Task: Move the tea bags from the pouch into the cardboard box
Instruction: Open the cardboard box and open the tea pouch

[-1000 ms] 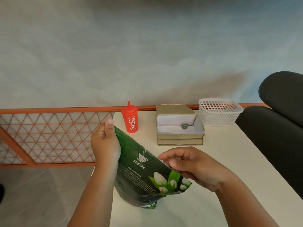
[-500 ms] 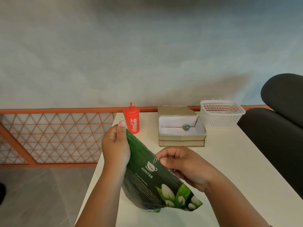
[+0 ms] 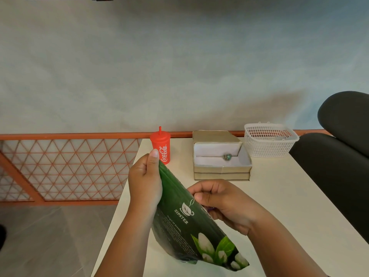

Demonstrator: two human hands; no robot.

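A dark green tea pouch [image 3: 187, 222] with white flowers and the word SIPSTER is held tilted above the near part of the table. My left hand [image 3: 144, 183] grips its upper left corner. My right hand [image 3: 223, 202] pinches the pouch's top edge on the right side, fingers curled. The open cardboard box [image 3: 221, 168] with a white lining stands behind the hands, and a small greenish round thing [image 3: 227, 156] lies in it. No tea bag is visible.
A red Coca-Cola cup [image 3: 161, 145] with a straw stands at the table's far left corner. A white plastic basket [image 3: 268, 139] sits right of the box. A black chair [image 3: 339, 156] borders the cream table [image 3: 289, 196] on the right. An orange lattice railing [image 3: 65, 166] lies left.
Both hands and the pouch have shifted right and slightly down in view, over the table; the pouch's bottom corner now reaches lower right. Both grips are unchanged.
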